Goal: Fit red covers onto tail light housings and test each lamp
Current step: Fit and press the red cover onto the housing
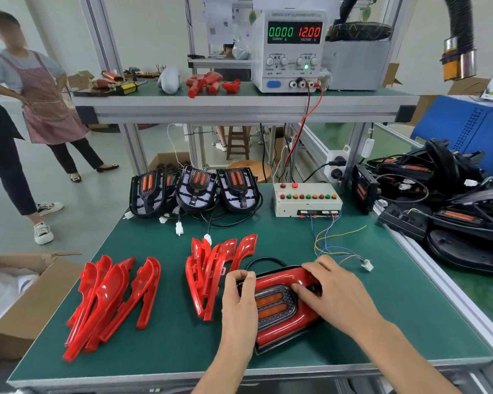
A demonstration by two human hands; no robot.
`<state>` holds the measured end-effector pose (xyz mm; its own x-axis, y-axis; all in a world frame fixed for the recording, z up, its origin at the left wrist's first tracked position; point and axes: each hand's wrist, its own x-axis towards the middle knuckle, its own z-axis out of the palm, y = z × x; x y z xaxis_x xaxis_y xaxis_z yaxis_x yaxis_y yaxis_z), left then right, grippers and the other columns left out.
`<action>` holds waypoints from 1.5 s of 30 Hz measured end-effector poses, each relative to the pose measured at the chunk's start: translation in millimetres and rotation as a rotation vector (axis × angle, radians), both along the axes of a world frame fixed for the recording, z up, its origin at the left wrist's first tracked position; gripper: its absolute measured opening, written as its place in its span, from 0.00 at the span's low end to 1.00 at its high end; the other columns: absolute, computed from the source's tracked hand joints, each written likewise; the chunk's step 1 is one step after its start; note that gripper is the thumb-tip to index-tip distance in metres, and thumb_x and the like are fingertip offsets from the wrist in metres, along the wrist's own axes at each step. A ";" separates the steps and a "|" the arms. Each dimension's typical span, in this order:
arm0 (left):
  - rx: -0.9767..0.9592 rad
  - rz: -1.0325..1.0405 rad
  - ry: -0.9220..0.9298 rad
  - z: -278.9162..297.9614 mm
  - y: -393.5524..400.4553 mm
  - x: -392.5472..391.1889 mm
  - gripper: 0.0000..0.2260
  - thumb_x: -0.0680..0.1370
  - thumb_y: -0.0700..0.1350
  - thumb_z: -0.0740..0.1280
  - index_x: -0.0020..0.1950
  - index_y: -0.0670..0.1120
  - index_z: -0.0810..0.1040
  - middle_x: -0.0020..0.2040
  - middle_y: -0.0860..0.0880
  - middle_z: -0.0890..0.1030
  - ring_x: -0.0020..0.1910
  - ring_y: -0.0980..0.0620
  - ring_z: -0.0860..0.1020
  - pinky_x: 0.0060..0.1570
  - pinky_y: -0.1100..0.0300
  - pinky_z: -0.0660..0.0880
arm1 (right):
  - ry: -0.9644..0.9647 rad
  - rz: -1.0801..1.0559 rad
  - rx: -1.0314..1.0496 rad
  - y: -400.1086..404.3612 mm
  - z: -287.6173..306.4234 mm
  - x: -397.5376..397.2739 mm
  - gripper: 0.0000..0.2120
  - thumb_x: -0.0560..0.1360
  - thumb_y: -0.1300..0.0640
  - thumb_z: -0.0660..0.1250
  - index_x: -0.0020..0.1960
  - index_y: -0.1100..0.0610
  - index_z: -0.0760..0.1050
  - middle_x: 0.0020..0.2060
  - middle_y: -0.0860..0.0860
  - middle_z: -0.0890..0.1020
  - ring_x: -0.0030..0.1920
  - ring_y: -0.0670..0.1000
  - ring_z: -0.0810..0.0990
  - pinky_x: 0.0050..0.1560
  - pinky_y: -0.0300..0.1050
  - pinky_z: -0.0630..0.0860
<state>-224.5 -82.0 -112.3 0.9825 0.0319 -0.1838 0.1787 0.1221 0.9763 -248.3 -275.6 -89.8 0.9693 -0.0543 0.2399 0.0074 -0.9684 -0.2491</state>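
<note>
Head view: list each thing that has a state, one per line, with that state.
Power supply: on, reads 0.000 A, 12.00 V.
Lamp: red cover on it, unlit, flat on the mat.
Left hand: grips the lamp's left edge.
Right hand: presses on the cover's right side.
Test plug: loose on the mat, not connected.
Three housings: uncovered, at the back.
Loose covers: piled, unfitted.

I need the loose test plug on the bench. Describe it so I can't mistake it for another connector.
Start at the white button box at the back of the green mat. Thin coloured wires run from its front edge toward the right hand. They end in a small white plug lying alone right of that hand; the other white connectors hang on thick black cables.
</note>
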 end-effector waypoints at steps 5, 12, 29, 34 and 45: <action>0.033 0.006 -0.018 -1.3 -0.5 0.1 0.05 0.83 0.54 0.63 0.48 0.63 0.76 0.43 0.56 0.84 0.42 0.52 0.85 0.40 0.53 0.84 | 0.052 0.016 -0.021 -4.0 3.8 3.3 0.25 0.77 0.33 0.61 0.66 0.48 0.77 0.51 0.43 0.73 0.46 0.49 0.79 0.47 0.43 0.75; 0.082 -0.002 -0.055 0.1 0.5 0.9 0.08 0.84 0.51 0.63 0.47 0.62 0.75 0.42 0.52 0.83 0.42 0.46 0.84 0.40 0.47 0.84 | 0.055 -0.009 -0.063 3.1 3.1 3.9 0.26 0.77 0.33 0.60 0.66 0.48 0.78 0.51 0.44 0.73 0.42 0.48 0.78 0.44 0.41 0.74; 0.091 0.036 -0.095 -2.3 -0.2 -0.2 0.09 0.83 0.47 0.63 0.48 0.60 0.76 0.43 0.53 0.83 0.40 0.50 0.84 0.36 0.52 0.83 | -0.079 -0.063 0.311 7.4 -6.1 -4.3 0.23 0.78 0.34 0.60 0.56 0.49 0.84 0.51 0.39 0.82 0.51 0.42 0.81 0.56 0.41 0.76; 0.097 0.033 -0.084 -6.3 1.5 2.7 0.09 0.83 0.45 0.62 0.48 0.59 0.77 0.43 0.56 0.81 0.46 0.46 0.82 0.45 0.44 0.83 | 0.128 -0.192 0.852 -13.5 -0.2 13.6 0.20 0.79 0.38 0.64 0.52 0.54 0.82 0.46 0.50 0.86 0.49 0.50 0.83 0.62 0.43 0.74; 0.095 -0.033 -0.176 -1.1 5.5 2.0 0.09 0.84 0.44 0.61 0.53 0.58 0.77 0.48 0.59 0.80 0.54 0.50 0.79 0.55 0.46 0.79 | 0.369 -0.168 1.337 -1.2 7.6 22.2 0.09 0.77 0.53 0.72 0.50 0.60 0.83 0.42 0.57 0.86 0.42 0.53 0.83 0.48 0.46 0.79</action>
